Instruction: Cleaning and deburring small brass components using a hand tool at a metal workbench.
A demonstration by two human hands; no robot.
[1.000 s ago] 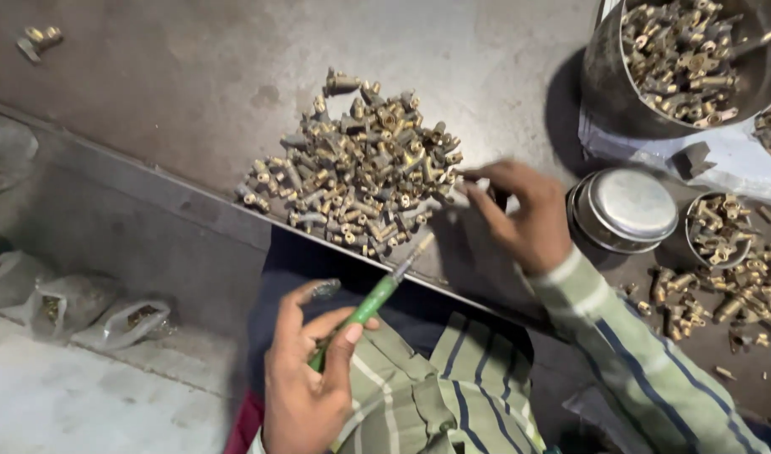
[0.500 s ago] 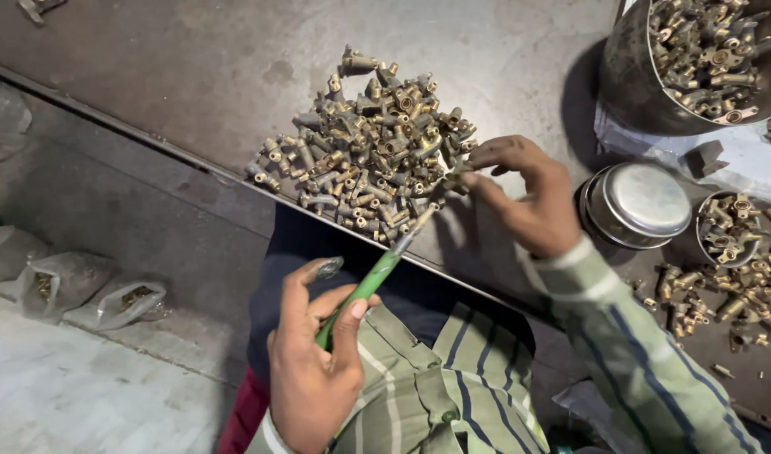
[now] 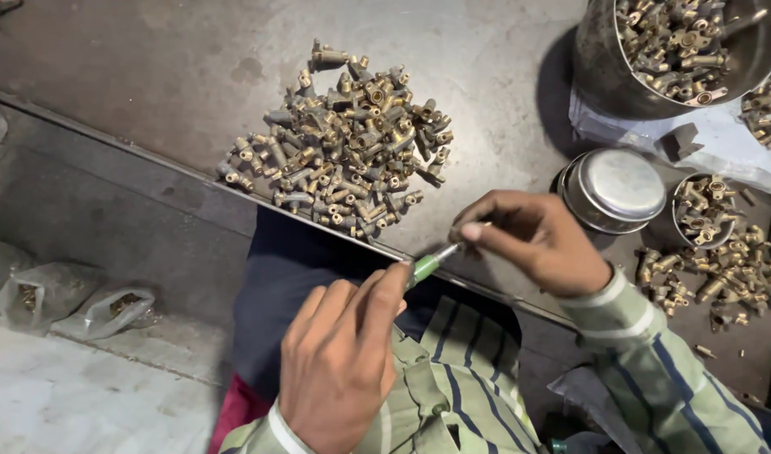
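Both hands meet — left hand (image 3: 343, 370) holds green-handled tool (image 3: 427, 266), right hand (image 3: 533, 240) at its tip.

Green tool handle (image 3: 425, 267) — brass-yellow fittings (image 3: 343, 160) — striped sleeve (image 3: 654, 353)

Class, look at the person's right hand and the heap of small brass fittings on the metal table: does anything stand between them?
Nothing visible does. Bare table top lies between the right hand and the heap of brass fittings. The round steel lid sits off to the side.
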